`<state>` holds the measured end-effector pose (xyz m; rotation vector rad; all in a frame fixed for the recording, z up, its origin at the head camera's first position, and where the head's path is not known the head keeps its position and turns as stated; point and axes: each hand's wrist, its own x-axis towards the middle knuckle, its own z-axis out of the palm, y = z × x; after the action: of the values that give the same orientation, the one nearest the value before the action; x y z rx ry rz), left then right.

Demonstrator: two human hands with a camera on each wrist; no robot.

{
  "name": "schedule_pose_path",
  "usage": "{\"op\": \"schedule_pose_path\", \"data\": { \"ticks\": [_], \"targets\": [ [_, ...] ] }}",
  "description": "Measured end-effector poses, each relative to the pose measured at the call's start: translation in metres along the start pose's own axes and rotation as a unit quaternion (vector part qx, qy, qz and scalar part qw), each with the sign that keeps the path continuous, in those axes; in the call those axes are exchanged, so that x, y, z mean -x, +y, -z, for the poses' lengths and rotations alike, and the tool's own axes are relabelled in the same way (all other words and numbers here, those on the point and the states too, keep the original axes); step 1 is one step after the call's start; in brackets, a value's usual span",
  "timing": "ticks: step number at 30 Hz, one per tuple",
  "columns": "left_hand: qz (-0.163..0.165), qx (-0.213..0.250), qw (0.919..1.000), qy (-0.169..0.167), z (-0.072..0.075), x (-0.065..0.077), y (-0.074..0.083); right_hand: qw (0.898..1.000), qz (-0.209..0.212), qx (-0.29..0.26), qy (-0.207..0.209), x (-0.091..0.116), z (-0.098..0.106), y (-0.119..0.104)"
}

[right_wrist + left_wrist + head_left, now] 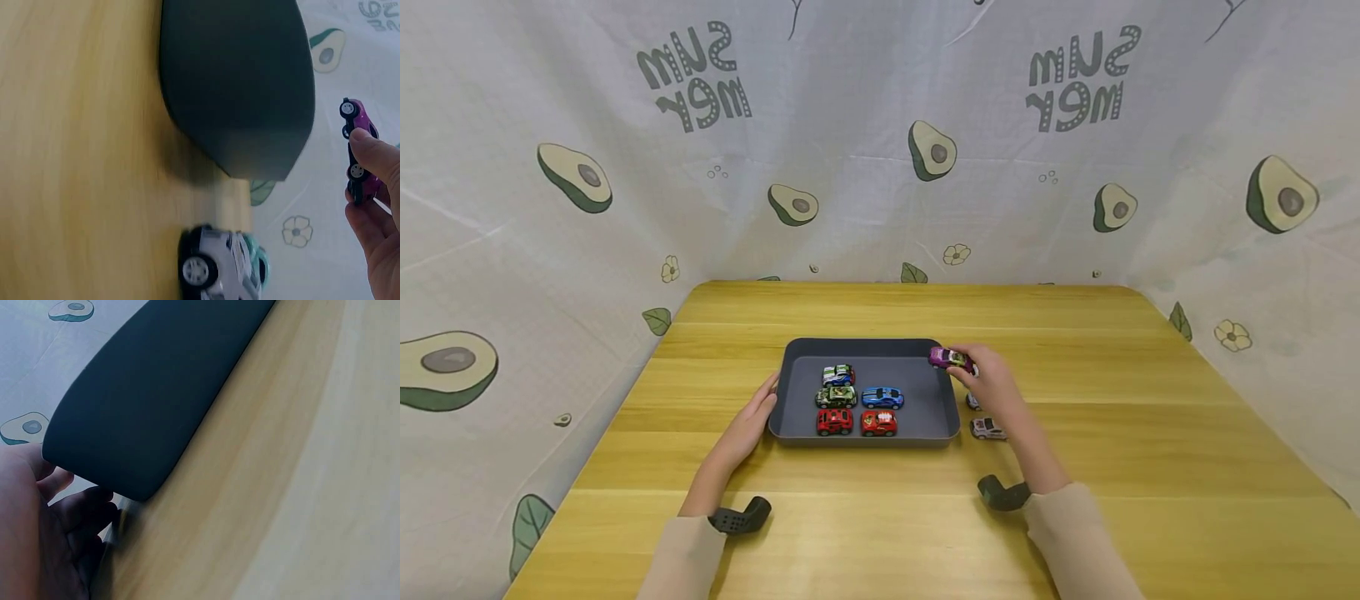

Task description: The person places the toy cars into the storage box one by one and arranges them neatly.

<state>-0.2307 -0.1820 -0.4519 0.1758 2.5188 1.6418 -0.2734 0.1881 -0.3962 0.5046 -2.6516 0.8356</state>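
My right hand (990, 385) pinches a purple toy car (946, 357) between thumb and fingers, over the right rim of the grey tray (925, 417). In the right wrist view the purple car's wheels show, and the thumb lies along its side. My left hand (750, 423) lies along the tray's left side, its fingers touching the outer wall. Inside the tray, in the left and middle part, stand a white-and-blue car (838, 376), a green camouflage car (837, 397), a blue car (882, 397), a red car (834, 422) and another red car (878, 422).
A white toy car (988, 428) stands on the wooden table (865, 533) right of the tray. Behind it is another car (972, 402), partly hidden by my right hand. A patterned cloth (865, 150) hangs behind the table.
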Motion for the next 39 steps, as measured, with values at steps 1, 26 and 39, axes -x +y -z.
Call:
{"op": "schedule_pose_path", "data": {
  "ticks": [1, 26, 39],
  "targets": [
    [0.0, 0.001, 1.0, 0.0, 0.0, 0.0, 0.0, 1.0, 0.0, -0.001, -0.002, -0.001, -0.001, -0.003],
    [-0.004, 0.01, 0.9999, -0.005, 0.0, -0.002, -0.002, 0.993, -0.042, 0.008, -0.113, -0.027, -0.047, -0.031],
    [-0.007, 0.007, 0.9999, 0.003, 0.0, -0.001, -0.002, 0.986, -0.039, 0.021, -0.161, -0.037, -0.06, -0.032]
  ]
}}
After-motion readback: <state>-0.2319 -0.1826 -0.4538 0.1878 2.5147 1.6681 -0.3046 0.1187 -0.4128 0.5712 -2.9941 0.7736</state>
